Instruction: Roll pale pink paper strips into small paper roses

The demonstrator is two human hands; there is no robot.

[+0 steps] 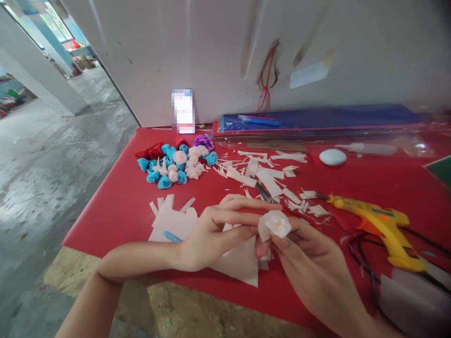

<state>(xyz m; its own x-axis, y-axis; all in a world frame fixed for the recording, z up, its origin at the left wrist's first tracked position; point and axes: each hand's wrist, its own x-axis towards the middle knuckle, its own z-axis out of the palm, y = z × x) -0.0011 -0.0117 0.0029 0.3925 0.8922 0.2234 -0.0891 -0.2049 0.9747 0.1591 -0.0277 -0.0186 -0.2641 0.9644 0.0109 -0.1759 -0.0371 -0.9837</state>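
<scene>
A small pale pink paper rose (277,224) is held between both hands above the near edge of the red table (116,206). My left hand (214,234) reaches in from the left, its fingers stretched toward the rose and pinching its side. My right hand (310,263) holds the rose from below, fingers closed around its base. Sheets of pale pink paper (239,263) lie under the hands, with more pieces (172,218) and a blue pen (172,236) to the left.
A pile of finished blue, pink, red and purple paper roses (176,164) sits at the back left. Paper scraps (268,176) and scissors (265,192) lie mid-table. A yellow glue gun (380,225) with black cord rests right. Coloured paper packs (317,119) line the wall.
</scene>
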